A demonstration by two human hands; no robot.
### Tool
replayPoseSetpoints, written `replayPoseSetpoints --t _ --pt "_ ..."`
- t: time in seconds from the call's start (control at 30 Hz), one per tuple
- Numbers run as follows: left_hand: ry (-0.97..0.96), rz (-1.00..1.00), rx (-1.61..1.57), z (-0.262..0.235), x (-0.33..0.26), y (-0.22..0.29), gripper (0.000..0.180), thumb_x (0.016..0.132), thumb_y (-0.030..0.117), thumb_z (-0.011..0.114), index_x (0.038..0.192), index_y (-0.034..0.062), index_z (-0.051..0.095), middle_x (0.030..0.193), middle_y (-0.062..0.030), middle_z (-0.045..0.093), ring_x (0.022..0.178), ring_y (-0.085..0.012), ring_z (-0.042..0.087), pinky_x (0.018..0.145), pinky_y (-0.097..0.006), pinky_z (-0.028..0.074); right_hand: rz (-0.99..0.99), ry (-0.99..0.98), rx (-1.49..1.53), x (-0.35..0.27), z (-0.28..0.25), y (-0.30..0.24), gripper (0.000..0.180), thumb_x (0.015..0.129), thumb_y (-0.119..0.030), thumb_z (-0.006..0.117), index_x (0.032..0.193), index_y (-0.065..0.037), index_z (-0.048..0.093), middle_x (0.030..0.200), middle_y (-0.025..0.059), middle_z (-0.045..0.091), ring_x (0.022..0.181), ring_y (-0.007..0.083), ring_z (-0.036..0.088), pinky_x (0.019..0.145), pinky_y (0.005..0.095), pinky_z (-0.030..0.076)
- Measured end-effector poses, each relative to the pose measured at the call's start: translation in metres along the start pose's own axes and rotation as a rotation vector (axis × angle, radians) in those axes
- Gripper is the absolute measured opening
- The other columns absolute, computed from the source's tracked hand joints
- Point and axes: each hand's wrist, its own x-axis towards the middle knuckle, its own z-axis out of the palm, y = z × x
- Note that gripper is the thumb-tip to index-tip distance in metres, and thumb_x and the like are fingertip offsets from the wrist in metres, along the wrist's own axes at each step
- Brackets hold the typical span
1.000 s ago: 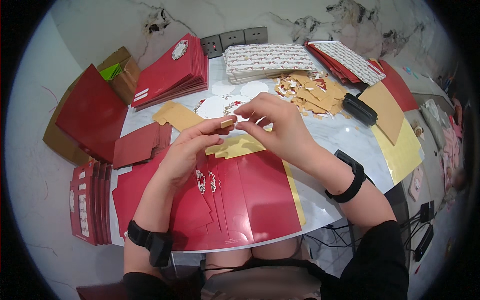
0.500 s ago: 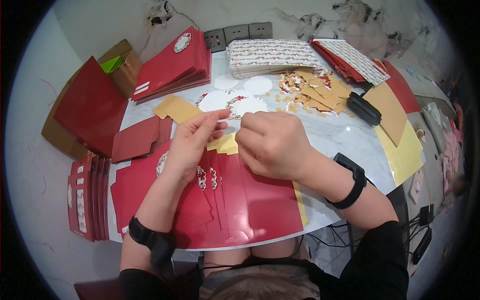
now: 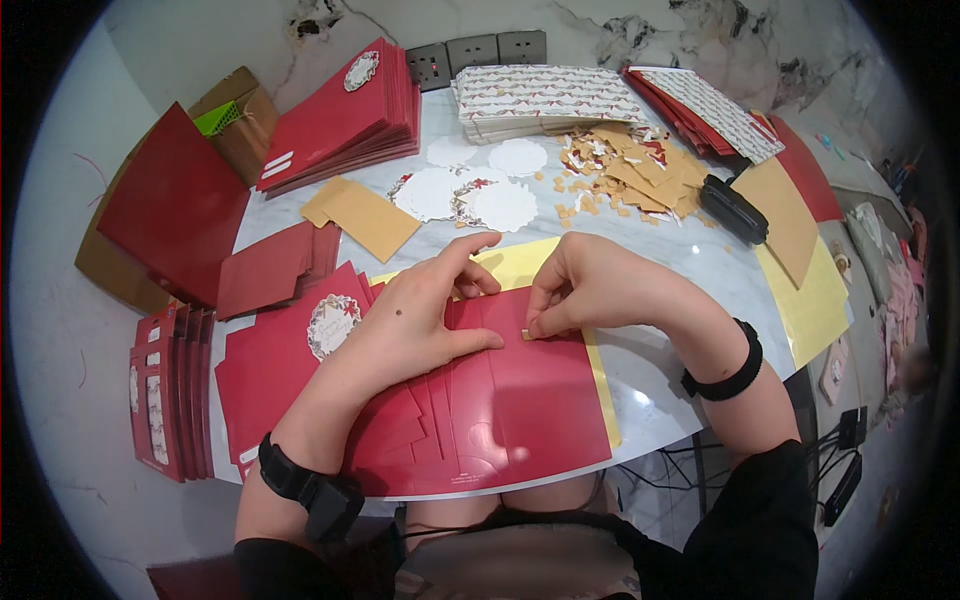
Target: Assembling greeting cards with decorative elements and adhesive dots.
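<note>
Red card sheets [image 3: 545,410] overlap along the near side of the table, over a yellow sheet [image 3: 522,262] that shows at their far and right edges. My right hand [image 3: 595,285] is closed, with thumb and forefinger pinching a small tan square piece [image 3: 526,335] against the upper part of the rightmost red sheet. To its left, my left hand [image 3: 420,310] lies open over the sheets, its thumb and fingers spread apart. A white floral label [image 3: 333,325] shows on a red sheet beside my left wrist.
Tan papers [image 3: 375,225] and white scalloped cut-outs [image 3: 500,207] lie beyond my hands. Tan scraps [image 3: 640,182] are heaped at the far right near a black case [image 3: 733,210]. Stacks of red folders [image 3: 340,125] and patterned white sheets [image 3: 545,98] stand along the back wall.
Both hands have come down from above the far edge of the red sheets onto them. My left hand has spread out, and the tan piece at my right fingertips now touches the red sheet.
</note>
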Motion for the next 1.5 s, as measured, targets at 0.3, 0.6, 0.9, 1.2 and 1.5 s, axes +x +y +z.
replayPoseSetpoints --t 0.3,0.6,0.9,1.2,1.5 --pt "-0.017 -0.024 -0.056 0.001 -0.001 -0.003 0.083 0.074 0.014 0.088 0.145 0.0075 0.044 0.106 -0.0136 0.066 0.100 -0.0252 0.064 0.094 -0.035 0.052 0.006 0.042 0.006 0.001 0.002 0.001 0.011 0.078 -0.008 0.078 0.083 0.002 0.078 0.070 0.0063 0.073 0.063 0.0089 0.067 0.061 0.0230 0.053" --pt "-0.027 -0.049 -0.068 0.001 -0.001 -0.001 0.080 0.074 0.012 0.087 0.143 0.0074 0.046 0.106 -0.0120 0.065 0.101 -0.0232 0.062 0.094 -0.034 0.051 0.006 0.146 -0.195 -0.001 0.009 -0.003 0.012 0.075 -0.010 0.077 0.081 0.001 0.078 0.068 0.0077 0.072 0.061 0.0108 0.067 0.059 0.0259 0.052" --pt "-0.022 -0.035 -0.084 0.003 0.000 -0.004 0.080 0.074 0.009 0.086 0.144 0.0090 0.046 0.108 -0.0105 0.065 0.101 -0.0228 0.061 0.095 -0.034 0.050 -0.106 0.366 -0.473 -0.007 0.026 -0.007 0.011 0.071 -0.011 0.075 0.071 -0.001 0.070 0.066 0.0129 0.069 0.064 0.0255 0.070 0.063 0.0345 0.054" --pt "-0.021 -0.079 -0.057 0.003 0.002 -0.001 0.082 0.073 0.009 0.086 0.144 0.0095 0.046 0.109 -0.0097 0.065 0.101 -0.0222 0.060 0.093 -0.034 0.050 -0.323 0.433 -0.696 -0.004 0.037 0.004 0.014 0.078 -0.015 0.071 0.080 -0.003 0.065 0.083 0.0137 0.067 0.075 0.0322 0.068 0.065 0.0446 0.053" --pt "-0.034 -0.113 -0.041 0.002 0.003 0.000 0.083 0.073 0.010 0.087 0.145 0.0105 0.046 0.109 -0.0113 0.065 0.102 -0.0228 0.061 0.092 -0.034 0.051 -0.505 0.309 -1.084 -0.015 0.045 -0.008 0.010 0.079 -0.013 0.066 0.081 -0.003 0.067 0.086 0.0108 0.065 0.080 0.0275 0.068 0.062 0.0393 0.054"
